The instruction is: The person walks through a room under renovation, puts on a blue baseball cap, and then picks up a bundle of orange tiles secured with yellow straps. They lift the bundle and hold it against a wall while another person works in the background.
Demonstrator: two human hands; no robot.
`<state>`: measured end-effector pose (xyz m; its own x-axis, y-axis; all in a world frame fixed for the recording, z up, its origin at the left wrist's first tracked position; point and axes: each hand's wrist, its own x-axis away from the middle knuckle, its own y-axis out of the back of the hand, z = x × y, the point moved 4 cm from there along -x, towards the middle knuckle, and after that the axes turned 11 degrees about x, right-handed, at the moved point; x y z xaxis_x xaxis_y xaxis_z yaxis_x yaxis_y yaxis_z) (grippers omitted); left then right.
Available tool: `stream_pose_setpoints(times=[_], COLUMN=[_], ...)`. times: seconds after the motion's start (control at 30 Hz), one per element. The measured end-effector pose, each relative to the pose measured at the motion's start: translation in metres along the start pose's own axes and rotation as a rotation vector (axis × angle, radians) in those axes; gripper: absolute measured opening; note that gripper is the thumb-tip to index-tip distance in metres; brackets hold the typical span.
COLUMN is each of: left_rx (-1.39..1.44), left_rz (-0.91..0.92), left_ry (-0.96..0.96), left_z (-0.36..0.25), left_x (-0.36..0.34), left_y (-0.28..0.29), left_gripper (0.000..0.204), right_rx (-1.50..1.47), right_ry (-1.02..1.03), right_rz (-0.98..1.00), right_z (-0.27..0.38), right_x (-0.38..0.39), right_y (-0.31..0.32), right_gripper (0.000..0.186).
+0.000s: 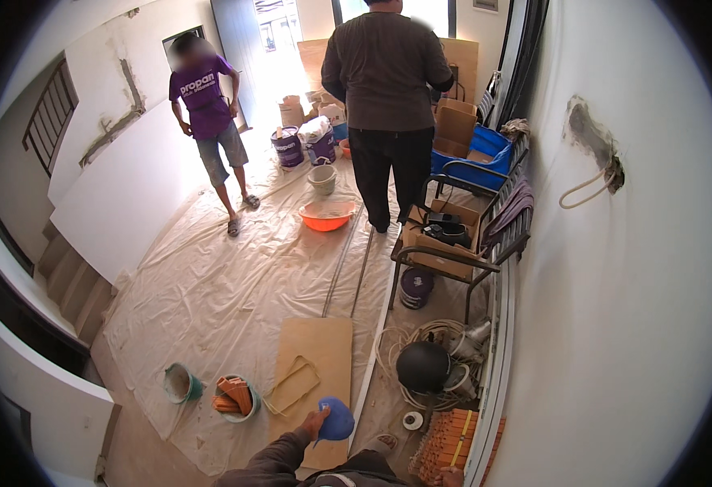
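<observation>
My left hand (315,422) is closed around the edge of a blue, rounded, thin-walled thing (336,419) that looks like a cap or a shallow plastic bowl. It is held above a brown board (323,345) lying on the plastic sheet. Low in the picture, my right hand (451,476) looks closed, but it is small and partly cut off. A narrow yellow strip (461,434) runs down to it over a stack of orange bricks or blocks (437,442); whether my fingers grip the strip is unclear. A looped cord or strap (295,385) lies on the board.
Two green buckets (182,383) stand left, one with orange pieces (234,395). Right are coiled hose (388,345), a black ball-like thing (422,367) and chairs (445,260) bearing boxes. A person in grey (384,77) and one in purple (202,97) stand beyond an orange basin (327,216).
</observation>
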<state>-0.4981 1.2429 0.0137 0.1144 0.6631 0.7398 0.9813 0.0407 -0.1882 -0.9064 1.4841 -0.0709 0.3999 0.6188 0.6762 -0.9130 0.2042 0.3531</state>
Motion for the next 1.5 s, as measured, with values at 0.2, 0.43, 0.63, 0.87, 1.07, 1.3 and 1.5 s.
stream_pose_setpoints(times=[0.2,0.43,0.63,0.87,1.07,1.3,1.5], left_rx=[0.024,-0.091,-0.495,-0.521,-0.061,-0.206,-0.057], left_rz=[0.040,0.105,0.257,0.111,0.047,-0.008,0.219], left_ry=[0.043,0.019,-0.571,-0.168,-0.018,-0.016,-0.020], left_z=[-0.009,-0.012,-0.017,-0.013,0.000,0.006,0.002], left_x=[0.000,-0.007,-0.004,-0.009,-0.016,-0.027,-0.055], left_y=[-0.015,-0.016,-0.011,-0.007,-0.010,0.017,-0.031], left_gripper=[0.061,0.057,0.045,0.053,0.055,0.054,0.049], right_rx=[-0.017,-0.039,-0.139,0.064,0.096,-0.014,0.024], right_ry=[-0.018,-0.029,-0.015,0.167,-0.057,-0.476,-0.136], right_rz=[-0.008,-0.015,0.016,-0.094,-0.061,-0.069,-0.105], right_z=[-0.005,-0.010,-0.013,-0.006,-0.049,0.004,0.016], right_x=[0.001,0.003,0.008,0.017,-0.011,0.028,0.047], right_y=[0.002,0.002,-0.001,0.000,0.007,-0.009,0.027], right_gripper=[0.026,0.027,0.027,0.030,0.031,0.016,0.029])
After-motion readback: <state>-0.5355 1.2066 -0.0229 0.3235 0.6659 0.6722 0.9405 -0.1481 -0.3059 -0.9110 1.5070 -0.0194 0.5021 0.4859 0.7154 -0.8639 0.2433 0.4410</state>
